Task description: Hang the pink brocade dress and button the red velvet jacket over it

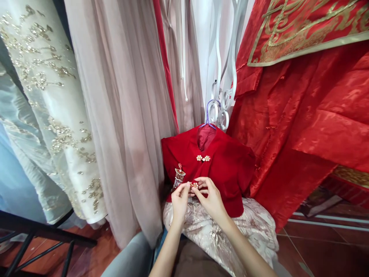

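A short-sleeved red velvet jacket (225,169) hangs in front of me on a purple hanger (208,124). At its collar a pearly flower clasp (203,158) is joined. Lower on the front edge, my left hand (181,195) pinches one side of a second flower clasp (195,185). My right hand (211,196) has its fingers closed on the flower side of that same clasp. Left of the hands a beaded tassel brooch (179,175) is fixed to the velvet. The fingertips partly cover the lower clasp, so I cannot tell whether it is joined.
Below the jacket spreads a pale patterned fabric (248,227). Pinkish sheer curtains (123,115) and a gold-sequined white gown (63,115) hang at left, red satin garments (300,104) at right. A white scrolled metal stand (219,77) rises behind. Black metal legs (43,231) stand at lower left.
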Demonstrator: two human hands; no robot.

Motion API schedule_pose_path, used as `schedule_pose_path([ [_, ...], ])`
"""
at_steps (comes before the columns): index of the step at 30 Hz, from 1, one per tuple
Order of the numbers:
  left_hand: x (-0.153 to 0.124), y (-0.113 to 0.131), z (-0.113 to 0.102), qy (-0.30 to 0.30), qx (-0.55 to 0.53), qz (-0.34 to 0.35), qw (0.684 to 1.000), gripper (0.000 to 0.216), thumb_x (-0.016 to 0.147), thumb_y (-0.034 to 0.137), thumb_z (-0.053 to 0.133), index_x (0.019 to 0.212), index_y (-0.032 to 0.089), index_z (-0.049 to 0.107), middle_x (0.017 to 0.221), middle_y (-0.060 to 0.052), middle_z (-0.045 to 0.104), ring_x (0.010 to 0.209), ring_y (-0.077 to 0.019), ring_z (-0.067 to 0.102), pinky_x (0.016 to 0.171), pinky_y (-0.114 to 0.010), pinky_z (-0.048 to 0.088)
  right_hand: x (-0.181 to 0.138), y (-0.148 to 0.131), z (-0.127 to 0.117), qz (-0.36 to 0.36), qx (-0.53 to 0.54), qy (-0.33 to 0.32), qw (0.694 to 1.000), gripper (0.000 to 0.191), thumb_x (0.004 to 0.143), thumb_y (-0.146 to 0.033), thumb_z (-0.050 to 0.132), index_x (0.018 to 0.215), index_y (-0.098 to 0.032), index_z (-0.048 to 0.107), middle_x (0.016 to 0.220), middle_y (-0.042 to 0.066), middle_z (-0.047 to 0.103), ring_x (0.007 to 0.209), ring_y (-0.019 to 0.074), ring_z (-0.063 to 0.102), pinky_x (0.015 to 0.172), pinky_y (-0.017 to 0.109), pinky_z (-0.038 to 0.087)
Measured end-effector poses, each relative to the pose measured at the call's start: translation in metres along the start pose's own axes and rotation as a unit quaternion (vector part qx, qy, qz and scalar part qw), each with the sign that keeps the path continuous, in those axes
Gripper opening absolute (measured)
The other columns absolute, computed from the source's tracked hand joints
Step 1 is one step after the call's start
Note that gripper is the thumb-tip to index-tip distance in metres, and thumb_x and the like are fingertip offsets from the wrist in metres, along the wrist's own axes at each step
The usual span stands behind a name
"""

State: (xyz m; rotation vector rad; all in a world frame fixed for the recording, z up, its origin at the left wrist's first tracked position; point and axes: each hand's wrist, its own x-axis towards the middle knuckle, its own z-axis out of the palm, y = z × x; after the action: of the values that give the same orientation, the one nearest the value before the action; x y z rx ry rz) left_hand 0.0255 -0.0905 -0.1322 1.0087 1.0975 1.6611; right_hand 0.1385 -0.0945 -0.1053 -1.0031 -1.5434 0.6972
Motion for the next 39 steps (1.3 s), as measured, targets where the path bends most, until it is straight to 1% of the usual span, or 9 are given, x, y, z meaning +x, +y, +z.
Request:
schedule_pose_path([
  [3,-0.001,-0.002,-0.005,-0.015,0.035,0.014,0.999,0.029,0.073,0.042,0.068,0.077,0.014,0.069,0.066,-0.003,0.067,0.057,-0.0128,0.06,0.058,-0.024,0.053,0.001,0.001,0.0,-0.013,0.001,-0.009,1.0,0.011,0.085,-0.029,0.055,0.094,-0.022,0.057,0.093,0.005,0.058,0.081,0.0169,0.062,0.069,0.03,0.06],
  [5,0.003,0.0,-0.009,-0.004,0.066,0.038,0.997,0.028,0.073,0.041,0.067,0.078,0.014,0.069,0.071,-0.004,0.068,0.061,-0.0137,0.061,0.059,-0.024,0.053,0.002,0.001,-0.001,-0.018,0.0,-0.015,1.0,0.01,0.086,-0.028,0.054,0.093,-0.022,0.058,0.094,0.005,0.058,0.081,0.0166,0.062,0.07,0.03,0.06],
  [8,0.022,0.008,-0.016,0.049,0.112,0.089,0.989,0.028,0.074,0.039,0.066,0.09,0.015,0.066,0.089,-0.007,0.067,0.071,-0.0148,0.063,0.06,-0.025,0.054,0.003,0.001,-0.003,-0.017,-0.001,-0.023,1.0,0.014,0.086,-0.029,0.054,0.096,-0.022,0.06,0.094,0.005,0.059,0.081,0.0165,0.063,0.07,0.03,0.06],
  [10,0.039,0.016,-0.019,0.081,0.141,0.125,0.979,0.032,0.074,0.034,0.065,0.1,0.016,0.062,0.094,-0.007,0.065,0.07,-0.0128,0.062,0.059,-0.024,0.054,0.003,0.002,-0.003,-0.013,-0.003,-0.024,1.0,0.016,0.086,-0.03,0.054,0.098,-0.023,0.061,0.094,0.006,0.059,0.081,0.0167,0.062,0.07,0.031,0.06],
  [12,0.054,0.023,-0.018,0.08,0.172,0.145,0.971,0.036,0.072,0.029,0.066,0.105,0.017,0.056,0.091,-0.005,0.064,0.068,-0.0115,0.061,0.058,-0.023,0.053,0.003,0.003,-0.003,-0.013,-0.003,-0.024,1.0,0.017,0.087,-0.031,0.053,0.099,-0.023,0.061,0.095,0.006,0.06,0.083,0.0173,0.062,0.071,0.031,0.06],
  [15,0.065,0.027,-0.013,0.05,0.213,0.144,0.965,0.038,0.071,0.025,0.066,0.104,0.018,0.051,0.082,-0.002,0.062,0.066,-0.0115,0.061,0.057,-0.022,0.051,0.003,0.005,-0.002,-0.023,-0.006,-0.025,0.999,0.018,0.087,-0.031,0.052,0.1,-0.023,0.061,0.096,0.006,0.06,0.084,0.0177,0.062,0.073,0.032,0.059],
  [21,0.061,0.024,-0.011,0.051,0.242,0.161,0.955,0.031,0.076,0.026,0.061,0.103,0.018,0.048,0.078,0.0,0.06,0.064,-0.0114,0.061,0.062,-0.025,0.052,0.009,0.015,0.004,-0.015,-0.017,-0.015,1.0,0.018,0.086,-0.031,0.053,0.097,-0.022,0.063,0.09,0.006,0.057,0.078,0.0167,0.061,0.068,0.03,0.059],
  [32,0.056,0.025,-0.01,0.025,0.237,0.181,0.954,0.03,0.077,0.027,0.062,0.103,0.018,0.05,0.078,0.0,0.06,0.067,-0.0109,0.061,0.065,-0.024,0.051,0.022,0.027,0.008,0.01,-0.02,-0.029,0.999,0.03,0.084,-0.028,0.052,0.111,-0.018,0.062,0.088,0.006,0.052,0.072,0.015,0.059,0.065,0.03,0.058],
  [39,0.056,0.024,-0.01,0.022,0.225,0.199,0.954,0.014,0.078,0.028,0.061,0.085,0.016,0.06,0.078,-0.003,0.066,0.07,-0.0118,0.062,0.066,-0.023,0.05,0.023,0.03,0.005,0.022,-0.024,-0.022,0.999,0.029,0.082,-0.025,0.054,0.109,-0.02,0.062,0.089,0.005,0.053,0.072,0.0138,0.059,0.066,0.029,0.057],
])
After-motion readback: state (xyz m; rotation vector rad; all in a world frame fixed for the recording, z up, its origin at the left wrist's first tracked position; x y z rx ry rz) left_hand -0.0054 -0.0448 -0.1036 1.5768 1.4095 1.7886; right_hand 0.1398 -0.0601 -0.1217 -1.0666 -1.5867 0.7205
